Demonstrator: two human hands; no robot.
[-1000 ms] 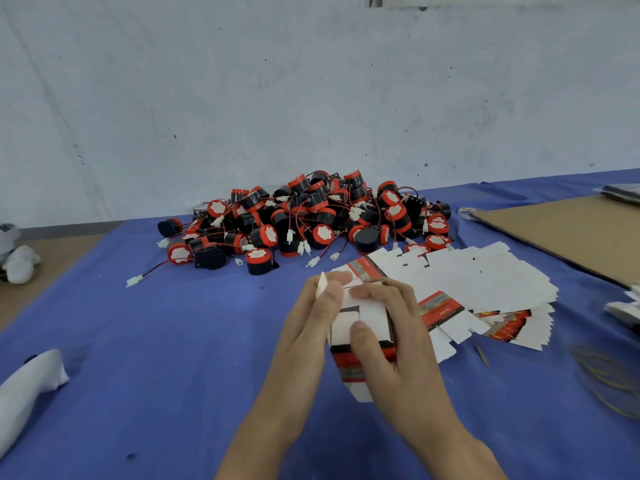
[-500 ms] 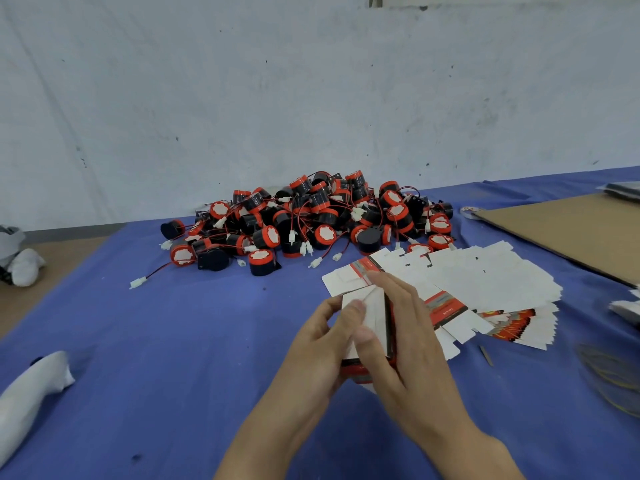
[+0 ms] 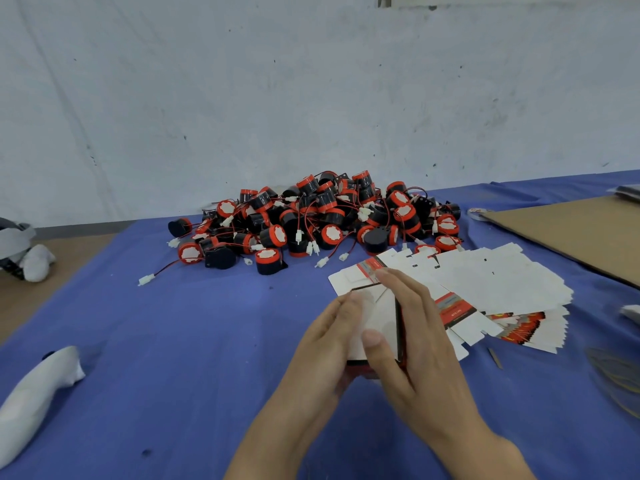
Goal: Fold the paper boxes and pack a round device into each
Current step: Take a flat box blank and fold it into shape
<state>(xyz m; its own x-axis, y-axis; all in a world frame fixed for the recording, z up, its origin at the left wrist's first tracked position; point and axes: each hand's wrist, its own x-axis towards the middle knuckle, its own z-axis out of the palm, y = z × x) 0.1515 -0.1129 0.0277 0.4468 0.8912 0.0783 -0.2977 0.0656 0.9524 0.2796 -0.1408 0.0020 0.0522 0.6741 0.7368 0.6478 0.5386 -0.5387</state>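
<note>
**Q:** What are the hands doing?

**A:** Both hands hold one small paper box (image 3: 379, 317) just above a table covered in blue cloth (image 3: 173, 341), near the bottom centre of the view. The left hand (image 3: 325, 348) wraps around the box's left side, with its thumb lying on the white upper face. The right hand (image 3: 419, 344) grips the right side: its thumb presses on the same white face, and its fingers run along the far edge. The box's lower end shows red and black print between the palms. I cannot tell whether its flaps are fully closed.

**Q:** Where are the parts that go inside?

**A:** The round devices (image 3: 311, 223) lie in a loose heap further back on the cloth, well apart from the hands. They are black drums with red caps, trailing red and black wires that end in white plugs.

**Q:** And the unfolded boxes?

**A:** The flat box blanks (image 3: 485, 282) are fanned out just beyond and to the right of the hands, mostly white side up.

**Q:** Anything else?

**A:** A brown cardboard sheet (image 3: 571, 233) lies at the far right, with some blurred rubber bands (image 3: 616, 382) nearer the camera. A white bundle (image 3: 38, 386) rests at the lower left. A pale wall (image 3: 311, 98) stands behind the table.
</note>
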